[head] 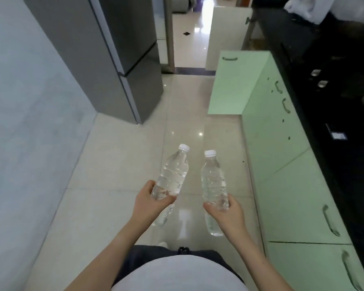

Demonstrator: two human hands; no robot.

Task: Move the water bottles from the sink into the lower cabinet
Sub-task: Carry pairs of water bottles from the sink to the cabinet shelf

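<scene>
My left hand (150,203) grips a clear water bottle (173,175) with a white cap, holding it round its lower half, cap pointing away from me. My right hand (226,213) grips a second clear water bottle (213,181) the same way. Both bottles hang over the tiled floor in front of my body. To the right runs a row of light green lower cabinets (282,160); one green cabinet door (235,85) farther ahead stands open into the aisle. The sink is out of view.
A grey fridge (105,55) stands ahead on the left beside a pale wall. A black countertop (334,91) with a stove tops the cabinets on the right. A second, cream door (225,34) stands open near the doorway. Glossy beige floor tiles (118,160) lie between.
</scene>
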